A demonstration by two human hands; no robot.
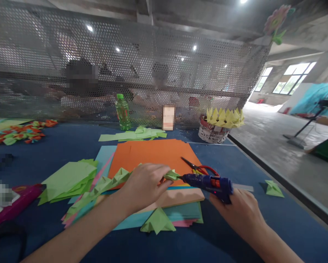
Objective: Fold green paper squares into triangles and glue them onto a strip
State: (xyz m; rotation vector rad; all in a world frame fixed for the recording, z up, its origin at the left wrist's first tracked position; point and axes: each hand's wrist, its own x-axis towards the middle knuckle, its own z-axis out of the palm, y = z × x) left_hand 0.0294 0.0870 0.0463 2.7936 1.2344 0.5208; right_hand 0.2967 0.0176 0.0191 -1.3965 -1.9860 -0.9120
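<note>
My left hand [147,182] is closed on the end of a chain of folded green paper pieces [102,185], which trails to the lower left beneath my forearm. Wrapped round the handle of a blue hot glue gun [207,182], my right hand [242,208] holds it level, a clear glue stick [243,187] showing behind. The gun's nozzle points left and meets the green paper at my left fingertips, or nearly so. Below my hands lie stacked sheets of orange paper [150,151] and other colours. Red-handled scissors [199,167] rest on the orange sheets, partly hidden by the gun.
Loose folded green pieces lie in front [158,221] and at right [274,188]. Green sheets [70,179] are piled at left. A green bottle [122,113] and a basket [211,132] with yellow folded paper stand before a perforated metal screen [180,80]. People sit behind it.
</note>
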